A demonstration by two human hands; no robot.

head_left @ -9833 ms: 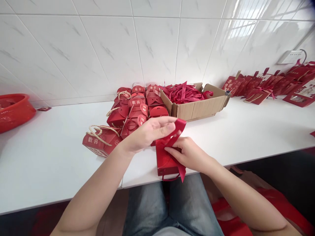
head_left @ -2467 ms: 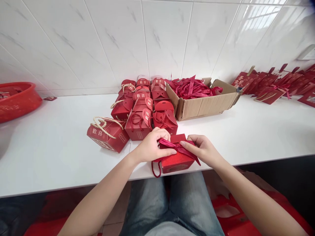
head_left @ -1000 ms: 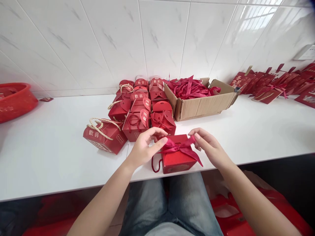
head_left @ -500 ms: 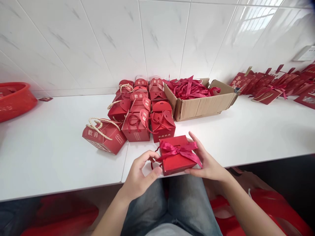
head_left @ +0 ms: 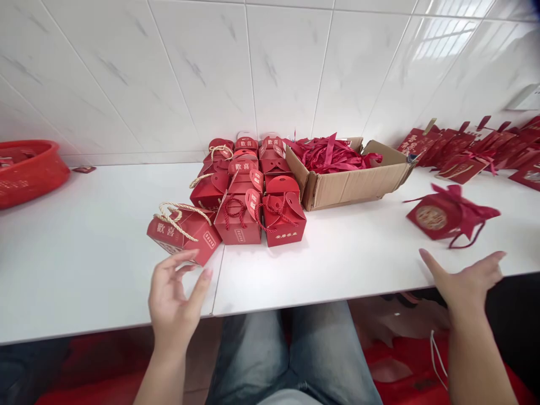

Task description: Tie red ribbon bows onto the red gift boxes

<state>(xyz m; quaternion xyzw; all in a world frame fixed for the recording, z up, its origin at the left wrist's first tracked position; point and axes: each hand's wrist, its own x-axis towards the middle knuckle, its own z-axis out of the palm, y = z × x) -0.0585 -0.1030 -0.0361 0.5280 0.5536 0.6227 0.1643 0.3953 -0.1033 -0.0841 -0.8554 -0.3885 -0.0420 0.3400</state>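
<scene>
My left hand is open, thumb and fingers apart, at the near side of a red gift box with gold rope handles. The box lies tilted at the left; whether my fingertips touch it I cannot tell. Over on the right, my right hand has its fingers spread and holds nothing. Just beyond it is the red gift box with a pink ribbon bow, apart from the hand and tilted, a round gold emblem on its side. Whether it rests fully on the table is unclear.
Several red gift boxes stand in rows at the middle back. Beside them a cardboard box holds pink-red ribbons. Further right are more red boxes by the wall. A red plastic basin stands far left on the white table.
My right hand has moved right and let go of the ribboned box, which is now at the right of the table. My left hand has moved left to the gold-handled box.
</scene>
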